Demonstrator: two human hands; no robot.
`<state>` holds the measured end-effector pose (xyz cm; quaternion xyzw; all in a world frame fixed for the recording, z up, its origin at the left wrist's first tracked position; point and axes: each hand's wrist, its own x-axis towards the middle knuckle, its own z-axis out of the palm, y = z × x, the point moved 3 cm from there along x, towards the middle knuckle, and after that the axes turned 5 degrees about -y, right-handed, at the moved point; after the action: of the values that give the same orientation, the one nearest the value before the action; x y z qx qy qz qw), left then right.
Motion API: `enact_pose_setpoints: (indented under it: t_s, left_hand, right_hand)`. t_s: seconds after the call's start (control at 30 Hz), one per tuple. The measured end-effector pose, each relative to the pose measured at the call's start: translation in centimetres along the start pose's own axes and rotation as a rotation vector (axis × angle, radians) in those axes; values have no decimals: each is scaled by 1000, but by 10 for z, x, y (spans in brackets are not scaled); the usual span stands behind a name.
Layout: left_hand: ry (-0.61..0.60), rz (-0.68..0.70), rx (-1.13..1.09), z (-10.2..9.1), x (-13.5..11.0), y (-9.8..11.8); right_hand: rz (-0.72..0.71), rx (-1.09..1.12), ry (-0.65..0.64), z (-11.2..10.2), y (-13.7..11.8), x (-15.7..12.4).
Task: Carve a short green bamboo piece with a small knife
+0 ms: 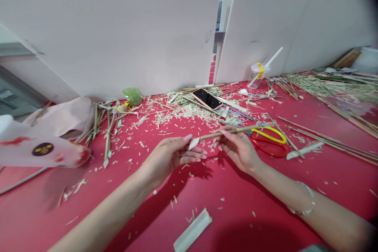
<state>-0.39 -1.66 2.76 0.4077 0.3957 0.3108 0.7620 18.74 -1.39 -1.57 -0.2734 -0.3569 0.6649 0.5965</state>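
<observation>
My right hand pinches a thin, straw-coloured stick between thumb and fingers. A small white, leaf-shaped piece sits at the stick's left end. At that end is my left hand, its fingers stretched beneath the white piece and its thumb at the edge; whether the thumb presses on it I cannot tell. Just right of my right hand lie scissors with red and yellow handles, their blades partly hidden behind the hand. A pale strip lies on the red table in front of me.
A phone rests among pale shavings. Bundled sticks and a pink-white bag are at left. Further back stands a clear plastic cup with a straw. Long thin sticks lie at right. White panels border the far edge.
</observation>
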Motion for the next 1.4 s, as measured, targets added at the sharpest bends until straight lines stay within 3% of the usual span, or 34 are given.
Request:
enact_pose_setpoints:
  t_s: [0.47, 0.9, 1.4]
  left_hand:
    - [66, 98, 372, 0, -6, 4]
    - [14, 96, 387, 3, -9, 7]
    - [38, 102, 383, 1, -6, 4]
  right_hand:
    - [45, 84, -45, -1, 2, 1]
    - [33, 46, -68, 1, 0, 0]
    - [-9, -73, -123, 8, -2, -6]
